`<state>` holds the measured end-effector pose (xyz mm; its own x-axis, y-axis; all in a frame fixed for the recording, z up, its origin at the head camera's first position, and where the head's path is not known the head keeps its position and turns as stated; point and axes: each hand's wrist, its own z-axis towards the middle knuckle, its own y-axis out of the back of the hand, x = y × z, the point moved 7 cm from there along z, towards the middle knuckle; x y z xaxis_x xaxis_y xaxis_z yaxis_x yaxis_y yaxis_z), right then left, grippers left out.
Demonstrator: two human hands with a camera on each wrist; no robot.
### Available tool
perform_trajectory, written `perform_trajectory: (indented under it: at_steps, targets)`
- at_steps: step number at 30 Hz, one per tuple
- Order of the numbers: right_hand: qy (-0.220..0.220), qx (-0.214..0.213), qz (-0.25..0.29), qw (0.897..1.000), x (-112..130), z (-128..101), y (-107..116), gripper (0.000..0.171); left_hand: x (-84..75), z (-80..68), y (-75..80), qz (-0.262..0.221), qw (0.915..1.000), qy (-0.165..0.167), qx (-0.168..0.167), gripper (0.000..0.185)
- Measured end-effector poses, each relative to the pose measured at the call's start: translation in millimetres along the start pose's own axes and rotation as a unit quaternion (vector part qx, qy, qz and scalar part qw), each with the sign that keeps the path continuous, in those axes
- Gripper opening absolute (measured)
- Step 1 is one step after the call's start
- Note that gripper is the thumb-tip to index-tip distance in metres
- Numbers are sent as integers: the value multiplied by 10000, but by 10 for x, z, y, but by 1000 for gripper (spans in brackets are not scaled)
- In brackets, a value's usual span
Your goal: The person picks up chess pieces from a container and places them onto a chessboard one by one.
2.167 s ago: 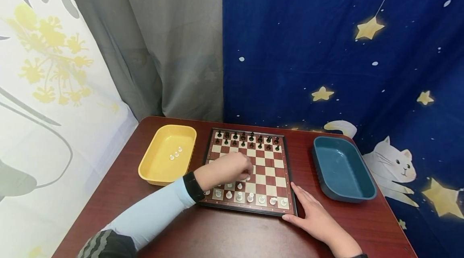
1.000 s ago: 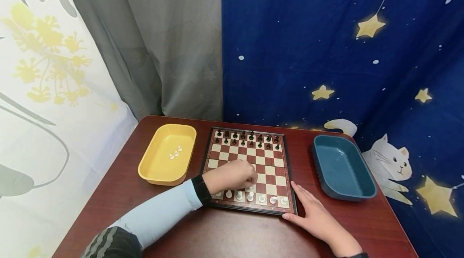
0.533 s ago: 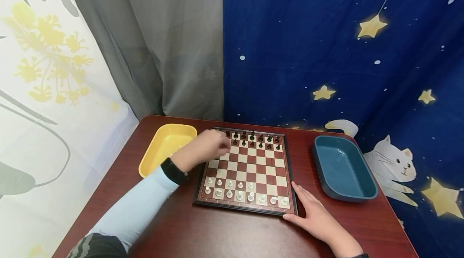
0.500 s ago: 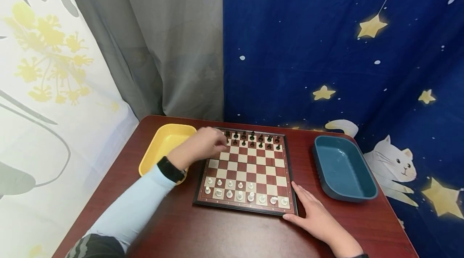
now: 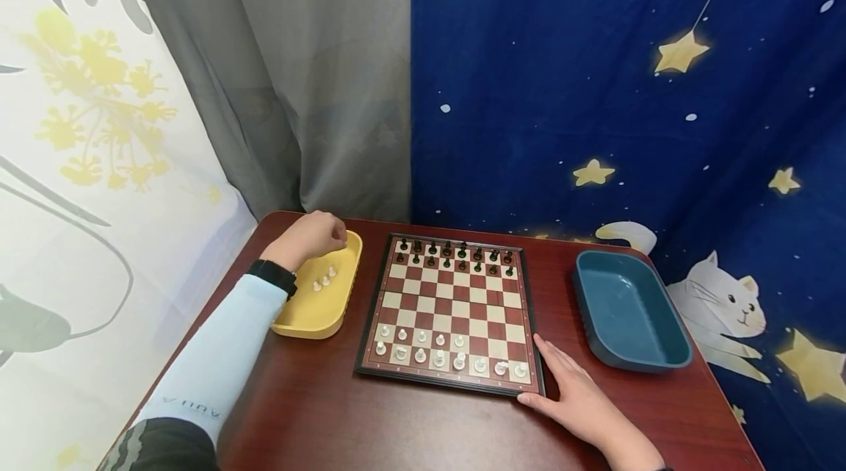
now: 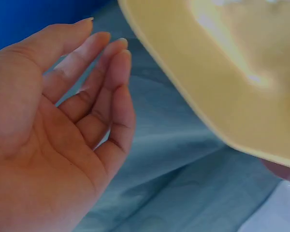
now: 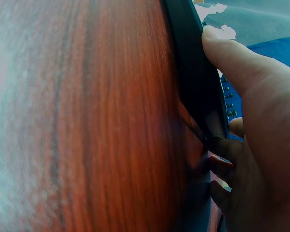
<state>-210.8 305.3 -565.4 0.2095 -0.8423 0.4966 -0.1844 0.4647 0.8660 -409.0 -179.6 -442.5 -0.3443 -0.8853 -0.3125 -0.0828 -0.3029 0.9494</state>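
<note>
Smooth yellow plastic tray (image 5: 322, 313) at ten o'clock holds small white pawns (image 5: 324, 281); left hand (image 5: 309, 238) hovers slack-fingered, right hand (image 5: 576, 401) presses flat against the chessboard (image 5: 452, 308).

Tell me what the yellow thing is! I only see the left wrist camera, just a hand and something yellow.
Observer: It is a yellow tray on a table, left of a chessboard. The left hand is over its far end.
Operator: Is anything in it?
Observer: Small white pieces lie inside it.
Operator: Where is the other hand?
Observer: The right hand rests at the chessboard's near right corner.
</note>
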Motion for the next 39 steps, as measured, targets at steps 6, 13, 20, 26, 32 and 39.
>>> perform_trajectory:
  at_steps: [6,13,20,26,32,39]
  targets:
    - [75,-76,-27,9999,-8,-7,4,114,214,69,-292,152,9941,430,980,31]
    - [116,-103,-40,9999,-15,-6,-1,114,297,58,-462,207,9880,591,1414,40]
    - [113,-123,-14,9999,-14,3,-7,113,334,72,-490,178,9894,690,1268,47]
    - [92,-96,-5,9999,-20,3,-6,114,341,80,-458,231,9918,595,1111,44]
    - [99,-74,-40,9999,-16,-4,0,114,349,81,-311,160,9973,439,571,42]
    - [86,-47,-59,9999,-18,-4,-5,114,178,-34,8,75,9995,74,-307,37]
